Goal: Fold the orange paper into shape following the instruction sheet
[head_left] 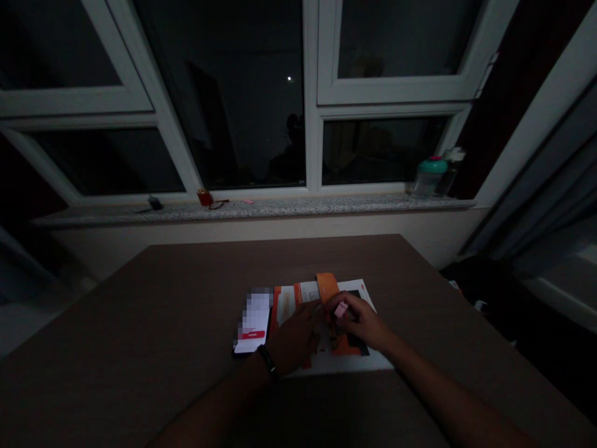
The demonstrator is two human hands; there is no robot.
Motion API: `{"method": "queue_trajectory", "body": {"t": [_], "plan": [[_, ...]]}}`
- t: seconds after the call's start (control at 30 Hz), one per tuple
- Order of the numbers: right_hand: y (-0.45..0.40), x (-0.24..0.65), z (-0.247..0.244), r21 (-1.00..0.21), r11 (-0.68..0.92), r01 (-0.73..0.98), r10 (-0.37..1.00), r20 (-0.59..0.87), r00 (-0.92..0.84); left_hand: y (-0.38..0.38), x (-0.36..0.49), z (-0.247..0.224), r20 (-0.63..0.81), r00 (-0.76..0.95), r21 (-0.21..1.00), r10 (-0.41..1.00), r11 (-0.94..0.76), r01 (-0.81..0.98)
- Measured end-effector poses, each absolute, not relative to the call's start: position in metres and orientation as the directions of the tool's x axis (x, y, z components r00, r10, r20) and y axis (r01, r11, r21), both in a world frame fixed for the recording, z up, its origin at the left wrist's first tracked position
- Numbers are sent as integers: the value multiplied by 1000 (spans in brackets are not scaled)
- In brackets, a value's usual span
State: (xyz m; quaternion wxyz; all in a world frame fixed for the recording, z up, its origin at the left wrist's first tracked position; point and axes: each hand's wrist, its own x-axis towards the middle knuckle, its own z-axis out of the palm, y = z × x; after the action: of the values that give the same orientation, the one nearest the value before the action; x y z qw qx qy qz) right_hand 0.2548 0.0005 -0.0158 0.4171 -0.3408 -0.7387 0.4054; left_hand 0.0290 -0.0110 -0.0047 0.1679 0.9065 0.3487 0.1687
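Atop wood-grain table (pixel 140 323) | right hand (pixel 362 318) pinches small pink blocky piece (pixel 341 309) | left hand (pixel 291 339) over flat printed sheet (pixel 366 364), grip unclear

The person's bare left hand (pixel 291 336) was turned back upward, fingers pointing forward and rightward, their curl too dark to read. The bare right hand (pixel 364 320), just beside it, held its thumb and bent fingers in a pinch. Both bare forearms (pixel 433 376) slanted inward.

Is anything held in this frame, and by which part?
The right hand holds a small pink piece between thumb and fingers; which part is gripped can't be told. Whether the left hand grips anything is unclear.
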Motion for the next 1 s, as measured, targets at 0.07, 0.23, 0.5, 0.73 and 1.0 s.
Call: {"method": "queue_trajectory", "body": {"t": [0.07,0.23,0.5,0.73,1.0], "plan": [[0,255,-14,-872,461,166,833,360,-421,-11,28,-7,201,691,377,694,-706,599],[5,264,-10,-783,503,365,856,394,-335,-12,26,-10,196,678,232,708,-705,670],[19,282,-19,-653,575,493,816,413,-404,-11,25,-11,189,662,201,726,-688,697],[18,280,-19,-649,578,494,811,390,-436,-7,24,-14,238,662,315,711,-701,640],[16,274,-20,-651,583,485,807,398,-436,-4,25,-12,264,636,442,725,-677,589]]}}
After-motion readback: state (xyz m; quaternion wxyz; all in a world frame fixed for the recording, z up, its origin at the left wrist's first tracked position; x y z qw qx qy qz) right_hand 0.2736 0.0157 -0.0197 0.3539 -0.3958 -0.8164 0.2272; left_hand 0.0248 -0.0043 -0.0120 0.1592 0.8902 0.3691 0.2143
